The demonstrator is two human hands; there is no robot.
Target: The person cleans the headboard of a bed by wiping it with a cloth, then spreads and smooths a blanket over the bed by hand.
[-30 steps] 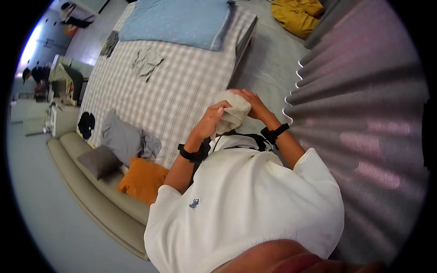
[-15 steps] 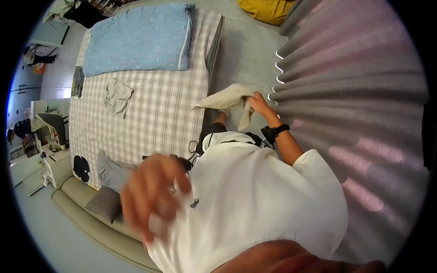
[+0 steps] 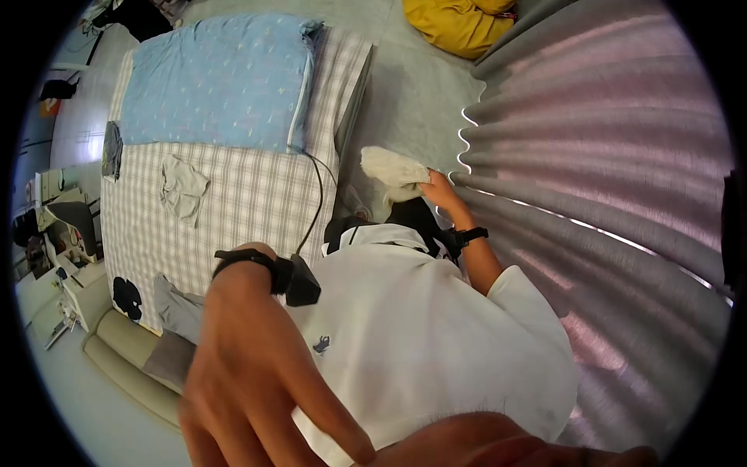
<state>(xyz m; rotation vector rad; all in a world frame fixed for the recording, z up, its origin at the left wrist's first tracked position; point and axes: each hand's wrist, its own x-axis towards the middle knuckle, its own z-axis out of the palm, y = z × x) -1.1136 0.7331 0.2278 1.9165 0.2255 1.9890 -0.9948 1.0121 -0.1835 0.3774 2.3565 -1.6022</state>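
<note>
Cream cloth (image 3: 391, 167) extends lengthwise leftward from my right grip (image 3: 439, 191), which clasps its end; my left grip (image 3: 245, 362), fingers spread, is well apart.

Illumination is moderate and diffuse. Bright light passes the curtain (image 3: 615, 101) at its scalloped edge and through a narrow slit; pinkish patches mark its folds. Soft shadow darkens the floor (image 3: 405, 86) beside the bed (image 3: 257, 194). The left hand (image 3: 249, 358), nearest the lens, is slightly soft. Wide-angle distortion bends the margins; corners are black.
</note>
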